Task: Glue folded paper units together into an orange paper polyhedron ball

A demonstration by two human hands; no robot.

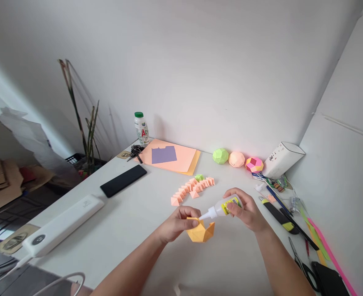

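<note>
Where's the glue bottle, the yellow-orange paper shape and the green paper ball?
Glue bottle (231, 200): head view, yellow label.
Yellow-orange paper shape (197, 234): head view, outer side.
Green paper ball (220, 156): head view, front facets.

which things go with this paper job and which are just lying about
Likely belonging: orange paper shell in the left hand, glue bottle in the right hand, folded peach paper units.

Seemingly lying about: green-capped bottle, keys, black smartphone near them.

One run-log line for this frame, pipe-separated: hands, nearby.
left hand: holding orange paper shape | right hand: holding nozzle bottle, tip by shape's rim, contact unclear | nearby: peach folded pieces
</note>
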